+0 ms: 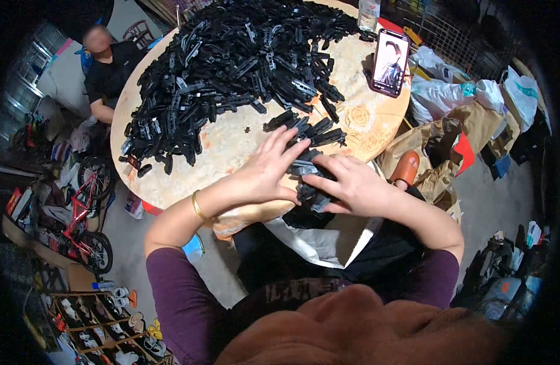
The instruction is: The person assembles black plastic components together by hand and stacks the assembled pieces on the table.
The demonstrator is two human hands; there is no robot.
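Note:
A batch of small black plastic parts, long and narrow like clips (305, 166), lies at the near table edge between my hands. My left hand (269, 170) rests beside it with fingers spread, their tips touching parts on the tabletop. From the other side my right hand (356, 185) reaches over the batch, fingers apart and slightly bent, pressing against it. Below my hands, an open white bag (313, 240) sits at my lap under the table edge, with black parts at its mouth. More loose parts (319, 131) lie just beyond my fingertips.
A large heap of the same black parts (231, 67) covers the far side of the round table (225, 152). A phone (390, 64) stands at the right, near a clear bottle (369, 15). Paper and plastic bags (462, 128) crowd the right; a person (107, 67) sits at the far left.

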